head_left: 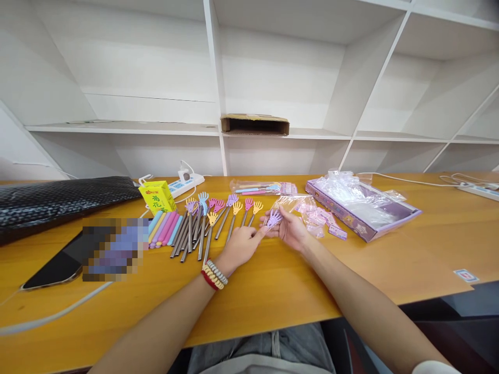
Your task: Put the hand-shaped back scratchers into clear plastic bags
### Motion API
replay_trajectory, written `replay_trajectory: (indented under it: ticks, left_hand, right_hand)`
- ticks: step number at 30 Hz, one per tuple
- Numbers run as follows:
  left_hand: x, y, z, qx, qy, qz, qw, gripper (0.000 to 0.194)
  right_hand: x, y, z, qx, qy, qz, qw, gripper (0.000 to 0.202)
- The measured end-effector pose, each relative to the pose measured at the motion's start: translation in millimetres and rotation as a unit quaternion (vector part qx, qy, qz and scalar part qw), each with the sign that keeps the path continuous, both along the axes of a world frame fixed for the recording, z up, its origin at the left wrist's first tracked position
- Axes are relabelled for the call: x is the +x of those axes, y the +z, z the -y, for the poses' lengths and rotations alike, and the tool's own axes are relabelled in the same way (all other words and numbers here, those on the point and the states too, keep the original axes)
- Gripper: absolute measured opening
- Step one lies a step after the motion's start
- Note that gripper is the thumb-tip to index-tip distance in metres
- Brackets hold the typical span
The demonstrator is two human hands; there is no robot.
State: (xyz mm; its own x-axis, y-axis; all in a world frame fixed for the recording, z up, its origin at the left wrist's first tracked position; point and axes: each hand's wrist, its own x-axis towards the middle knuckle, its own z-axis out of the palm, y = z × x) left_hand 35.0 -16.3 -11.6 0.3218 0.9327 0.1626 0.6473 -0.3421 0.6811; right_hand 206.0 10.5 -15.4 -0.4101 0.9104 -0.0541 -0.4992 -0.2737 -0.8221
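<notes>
A purple hand-shaped back scratcher head lies between my hands, with clear plastic around it. My right hand cups it from the right, thumb near its top. From the left my left hand is closed, thumb and fingers at its lower end; the exact grip is partly hidden. A clear plastic bag spreads just behind my right hand. Left of my hands lie several back scratchers with metal rods and purple, blue, pink and yellow heads. Several coloured handles lie side by side beyond them.
Pink cards lie right of my hands, near a purple box holding clear bags. A packed bag lies behind. Left are a yellow tea carton, a phone, a power strip and a black bag.
</notes>
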Motion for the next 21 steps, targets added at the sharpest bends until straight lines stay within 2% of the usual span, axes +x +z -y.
replay_trajectory:
  ticks: [8,16,21]
  left_hand:
    - [0.0,-1.4,-0.3,0.007,0.018,-0.003,1.000,0.055]
    - [1.2,2.1,1.7,0.016,0.017,0.003,1.000,0.055]
    - [1.6,3.6,4.4,0.033,0.005,0.035,0.999,0.041]
  right_hand:
    - [-2.0,1.9,4.2,0.034,-0.007,0.000,0.999,0.028]
    - [-6.6,-5.9,3.4,0.074,-0.040,0.023,0.996,0.018]
    - [0.3,-0.9,0.1,0.082,-0.063,0.018,0.994,0.017]
